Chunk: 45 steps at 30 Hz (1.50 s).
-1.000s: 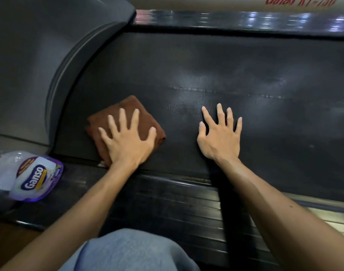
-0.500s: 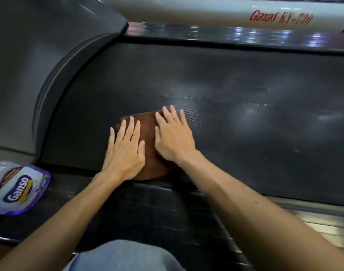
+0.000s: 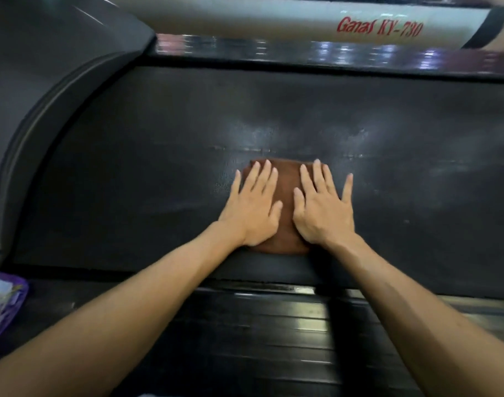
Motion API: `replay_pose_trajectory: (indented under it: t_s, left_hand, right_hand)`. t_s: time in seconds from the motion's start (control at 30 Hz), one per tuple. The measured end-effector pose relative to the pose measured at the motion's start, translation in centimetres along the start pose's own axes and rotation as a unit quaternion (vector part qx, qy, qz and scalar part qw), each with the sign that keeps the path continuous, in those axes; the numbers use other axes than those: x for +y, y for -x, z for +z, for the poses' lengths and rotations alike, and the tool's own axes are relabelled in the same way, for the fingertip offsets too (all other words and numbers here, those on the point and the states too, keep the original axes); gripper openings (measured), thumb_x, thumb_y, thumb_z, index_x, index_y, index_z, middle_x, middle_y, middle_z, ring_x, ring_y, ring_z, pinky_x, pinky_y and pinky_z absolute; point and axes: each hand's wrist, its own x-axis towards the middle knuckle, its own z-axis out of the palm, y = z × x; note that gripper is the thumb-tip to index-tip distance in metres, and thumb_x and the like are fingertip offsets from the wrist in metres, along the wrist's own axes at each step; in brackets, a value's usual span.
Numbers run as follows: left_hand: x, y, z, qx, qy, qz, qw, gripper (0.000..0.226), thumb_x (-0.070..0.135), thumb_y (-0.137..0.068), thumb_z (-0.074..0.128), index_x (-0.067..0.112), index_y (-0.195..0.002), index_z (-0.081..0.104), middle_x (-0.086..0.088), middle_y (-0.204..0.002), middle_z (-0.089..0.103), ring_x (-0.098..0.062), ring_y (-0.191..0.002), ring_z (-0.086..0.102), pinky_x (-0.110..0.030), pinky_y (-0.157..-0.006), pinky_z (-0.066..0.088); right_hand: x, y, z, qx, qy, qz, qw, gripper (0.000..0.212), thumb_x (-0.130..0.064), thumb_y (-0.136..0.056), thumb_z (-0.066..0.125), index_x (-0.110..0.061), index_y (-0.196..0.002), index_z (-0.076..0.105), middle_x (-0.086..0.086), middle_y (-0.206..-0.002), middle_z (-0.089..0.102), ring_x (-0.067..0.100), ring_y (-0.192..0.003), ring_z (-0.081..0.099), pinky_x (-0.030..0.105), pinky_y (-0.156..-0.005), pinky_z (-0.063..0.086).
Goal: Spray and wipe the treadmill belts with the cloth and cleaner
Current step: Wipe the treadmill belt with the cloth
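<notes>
A brown cloth lies flat on the black treadmill belt, near the belt's middle. My left hand presses on the cloth's left half with straight, spread fingers. My right hand presses on its right half the same way, its little finger reaching onto the bare belt. The cleaner bottle, clear with a purple label, lies at the far left edge on the side rail, mostly cut off. Wet streaks shine on the belt beyond the cloth.
A grey motor cover curves along the belt's left end. A ribbed black side rail runs along the near edge. A white frame bar with red lettering lies beyond the far rail.
Both hands have pushed the cloth to the right and farther across the belt. My right hand, first flat on the bare belt, came onto the cloth. The bottle slid toward the left edge of view.
</notes>
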Motion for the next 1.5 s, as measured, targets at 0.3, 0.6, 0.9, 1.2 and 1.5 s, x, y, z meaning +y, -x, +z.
replay_pose_trajectory:
  t_s: [0.3, 0.6, 0.9, 1.2, 1.5]
  left_hand:
    - [-9.6, 6.9, -1.9, 0.112, 0.048, -0.132, 0.984, 0.07, 0.053, -0.099, 0.035, 0.025, -0.162, 0.025, 0.002, -0.171, 0.016, -0.016, -0.157, 0.009, -0.049, -0.128, 0.003]
    - [-12.4, 8.3, -0.1, 0.078, 0.016, -0.184, 0.98, 0.071, 0.062, -0.098, 0.019, 0.036, -0.163, 0.011, 0.007, -0.172, 0.001, -0.014, -0.158, -0.001, -0.05, -0.125, 0.006]
    - [-12.6, 8.0, 0.3, 0.094, 0.005, -0.181, 0.979, 0.069, 0.058, -0.098, 0.023, 0.035, -0.163, 0.016, 0.005, -0.172, 0.007, -0.016, -0.158, 0.005, -0.052, -0.124, 0.009]
    - [-12.8, 8.0, 0.5, 0.104, 0.009, -0.184, 0.977, 0.065, 0.055, -0.1, 0.03, 0.035, -0.161, 0.02, 0.005, -0.171, 0.011, -0.018, -0.157, 0.008, -0.052, -0.123, 0.012]
    - [-12.8, 7.9, 0.5, 0.112, 0.014, -0.186, 0.976, 0.066, 0.057, -0.097, 0.03, 0.035, -0.159, 0.025, 0.004, -0.17, 0.016, -0.02, -0.156, 0.012, -0.052, -0.122, 0.013]
  right_hand:
    - [-4.5, 0.7, -0.3, -0.015, -0.08, 0.147, 0.986, 0.101, -0.067, -0.099, 0.028, 0.007, -0.16, -0.003, 0.034, -0.165, -0.014, 0.043, -0.156, -0.016, 0.054, -0.126, -0.009]
    - [-9.2, -1.3, 1.0, 0.018, -0.041, -0.092, 0.995, 0.079, -0.078, -0.096, 0.019, -0.04, -0.164, 0.008, 0.006, -0.174, -0.001, 0.045, -0.156, -0.01, 0.067, -0.122, -0.005]
    - [-1.6, -2.0, 0.0, 0.011, -0.046, 0.119, 0.992, 0.089, -0.088, -0.088, 0.018, -0.043, -0.164, 0.006, 0.009, -0.174, -0.005, 0.041, -0.157, -0.012, 0.069, -0.121, -0.008]
    - [-5.0, 5.1, 1.6, 0.03, -0.017, -0.108, 0.994, 0.076, -0.082, -0.092, 0.021, -0.051, -0.161, 0.014, -0.003, -0.174, 0.001, 0.029, -0.16, -0.002, 0.075, -0.117, -0.004]
    - [-6.2, -7.1, 0.2, 0.008, -0.045, 0.063, 0.997, 0.076, -0.076, -0.096, 0.019, -0.042, -0.164, 0.011, 0.008, -0.174, -0.002, 0.037, -0.158, -0.011, 0.07, -0.118, -0.011]
